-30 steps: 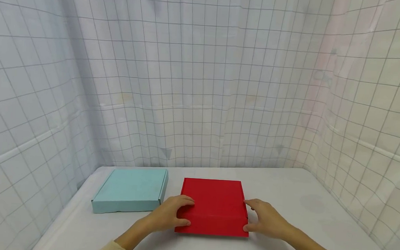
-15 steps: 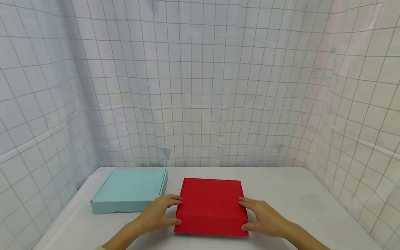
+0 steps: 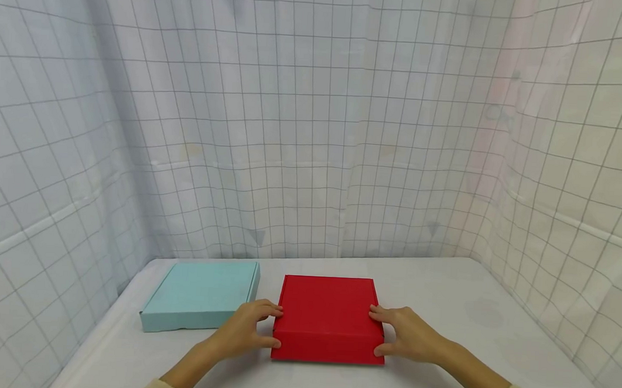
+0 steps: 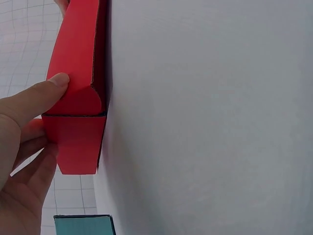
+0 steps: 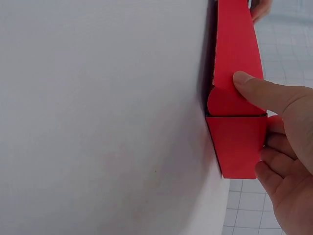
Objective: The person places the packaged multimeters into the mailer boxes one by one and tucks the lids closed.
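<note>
A flat red cardboard box (image 3: pixel 329 306) with its lid down lies on the white table, at the middle of the head view. My left hand (image 3: pixel 246 329) grips its near left corner. In the left wrist view the thumb presses the front face (image 4: pixel 76 93) and the other fingers lie at the side and top edge. My right hand (image 3: pixel 411 337) holds the near right corner the same way, its thumb (image 5: pixel 249 83) on the front face in the right wrist view. Left of the red box sits a closed light blue cardboard box (image 3: pixel 205 291).
The white table (image 3: pixel 443 283) reaches back to a white curtain (image 3: pixel 314 130) with a dark grid, which also hangs at both sides. The light blue box stands close behind my left hand.
My left hand has slid left, from over the red box's top to its left edge. The right fingers have shifted slightly inward onto the right edge. The box has stayed in place.
</note>
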